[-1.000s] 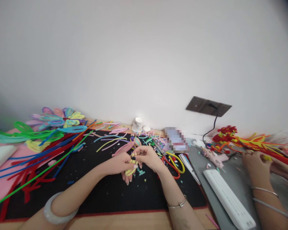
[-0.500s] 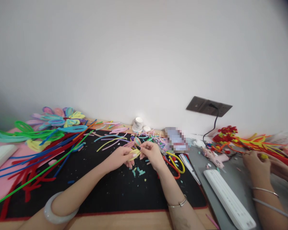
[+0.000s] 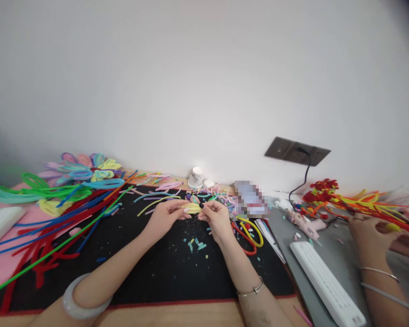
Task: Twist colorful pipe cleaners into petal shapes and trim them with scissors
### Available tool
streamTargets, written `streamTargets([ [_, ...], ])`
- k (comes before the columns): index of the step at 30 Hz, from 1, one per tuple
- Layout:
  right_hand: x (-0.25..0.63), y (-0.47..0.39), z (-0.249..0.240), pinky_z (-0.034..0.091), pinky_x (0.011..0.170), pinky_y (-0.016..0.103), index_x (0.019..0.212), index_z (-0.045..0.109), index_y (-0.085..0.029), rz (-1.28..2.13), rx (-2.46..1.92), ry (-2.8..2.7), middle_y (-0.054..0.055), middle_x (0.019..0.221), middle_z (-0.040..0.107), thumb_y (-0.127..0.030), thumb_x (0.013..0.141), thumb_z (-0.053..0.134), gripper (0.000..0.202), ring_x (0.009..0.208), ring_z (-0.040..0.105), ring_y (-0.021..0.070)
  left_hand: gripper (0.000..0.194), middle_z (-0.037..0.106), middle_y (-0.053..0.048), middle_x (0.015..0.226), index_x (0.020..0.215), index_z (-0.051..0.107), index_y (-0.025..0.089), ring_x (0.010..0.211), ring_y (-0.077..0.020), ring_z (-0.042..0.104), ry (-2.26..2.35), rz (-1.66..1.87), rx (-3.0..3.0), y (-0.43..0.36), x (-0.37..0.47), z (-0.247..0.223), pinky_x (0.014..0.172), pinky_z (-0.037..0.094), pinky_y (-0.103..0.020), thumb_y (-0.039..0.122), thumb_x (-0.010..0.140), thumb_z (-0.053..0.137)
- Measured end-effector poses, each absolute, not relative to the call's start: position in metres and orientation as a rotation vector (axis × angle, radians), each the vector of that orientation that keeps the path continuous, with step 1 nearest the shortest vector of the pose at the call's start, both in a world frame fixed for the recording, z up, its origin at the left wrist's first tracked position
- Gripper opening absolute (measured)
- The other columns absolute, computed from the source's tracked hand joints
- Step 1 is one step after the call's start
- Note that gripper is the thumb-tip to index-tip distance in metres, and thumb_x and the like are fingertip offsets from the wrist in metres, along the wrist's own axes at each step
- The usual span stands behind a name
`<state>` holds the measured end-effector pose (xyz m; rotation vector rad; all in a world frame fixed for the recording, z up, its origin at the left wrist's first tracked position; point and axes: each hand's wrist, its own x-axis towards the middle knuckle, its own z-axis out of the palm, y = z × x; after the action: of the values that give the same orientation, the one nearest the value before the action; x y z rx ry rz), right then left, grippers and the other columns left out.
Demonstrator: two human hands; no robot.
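A pale yellow loop of pipe cleaner (image 3: 192, 208) is stretched level between my two hands, above the black mat (image 3: 150, 272). My left hand (image 3: 168, 215) pinches its left end with thumb and fingers. At the other end, my right hand (image 3: 217, 219) has thumb and fingertips closed on it. Just behind the loop lie colourful pipe-cleaner pieces, partly hidden by my fingers. Small teal clippings (image 3: 198, 245) are scattered on the mat below my hands.
Bundled red and blue pipe cleaners (image 3: 71, 213) and pastel petals (image 3: 78, 170) lie left. A paper cup (image 3: 197, 174) stands by the wall. To the right are a pink glue gun (image 3: 308, 225), a white power strip (image 3: 327, 281) and a co-worker's hands (image 3: 371, 234) holding something yellow.
Both my hands have risen slightly and the yellow loop has turned from slanted to level. The co-worker's hands have shifted right with their yellow piece.
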<state>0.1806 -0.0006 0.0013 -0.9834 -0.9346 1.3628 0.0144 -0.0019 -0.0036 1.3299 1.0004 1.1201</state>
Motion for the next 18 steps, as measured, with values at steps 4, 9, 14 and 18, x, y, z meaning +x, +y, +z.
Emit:
streamTargets([
  [4, 0.1784, -0.0002, -0.0006, 0.048, 0.045, 0.017, 0.068, 0.057, -0.013, 1.344, -0.956, -0.928, -0.001, 0.048, 0.061, -0.022, 0.062, 0.072, 0.018, 0.042, 0.056, 0.0083, 0.034, 0.071, -0.008, 0.089, 0.094, 0.065, 0.012, 0.073, -0.0199, 0.068, 1.061, 1.157, 1.243, -0.0016, 0.0153, -0.0023, 0.075, 0.054, -0.035, 0.036, 0.07, 0.064],
  [9, 0.177, -0.0001, -0.002, 0.047, 0.044, 0.018, 0.067, 0.057, -0.014, 1.318, -0.951, -0.929, -0.002, 0.046, 0.059, -0.023, 0.063, 0.071, 0.018, 0.04, 0.054, 0.0085, 0.035, 0.071, -0.009, 0.087, 0.093, 0.065, 0.012, 0.073, -0.0205, 0.068, 1.083, 1.153, 1.232, -0.0023, 0.0156, 0.0009, 0.075, 0.054, -0.035, 0.038, 0.07, 0.065],
  [14, 0.1774, 0.0002, -0.0036, 0.048, 0.045, 0.019, 0.067, 0.057, -0.014, 1.317, -0.948, -0.959, -0.002, 0.047, 0.06, -0.024, 0.063, 0.071, 0.018, 0.041, 0.055, 0.0088, 0.038, 0.07, -0.009, 0.093, 0.099, 0.062, 0.013, 0.073, -0.0201, 0.068, 1.024, 1.121, 1.279, -0.001, 0.0148, -0.0004, 0.072, 0.054, -0.034, 0.039, 0.071, 0.063],
  [18, 0.1763, -0.0007, -0.0047, 0.048, 0.046, 0.02, 0.066, 0.057, -0.014, 1.341, -0.955, -1.007, -0.001, 0.048, 0.061, -0.026, 0.064, 0.071, 0.019, 0.04, 0.055, 0.009, 0.035, 0.07, -0.009, 0.091, 0.095, 0.061, 0.013, 0.073, -0.0202, 0.068, 1.034, 1.076, 1.326, 0.001, 0.0144, -0.0046, 0.07, 0.054, -0.033, 0.039, 0.072, 0.062],
])
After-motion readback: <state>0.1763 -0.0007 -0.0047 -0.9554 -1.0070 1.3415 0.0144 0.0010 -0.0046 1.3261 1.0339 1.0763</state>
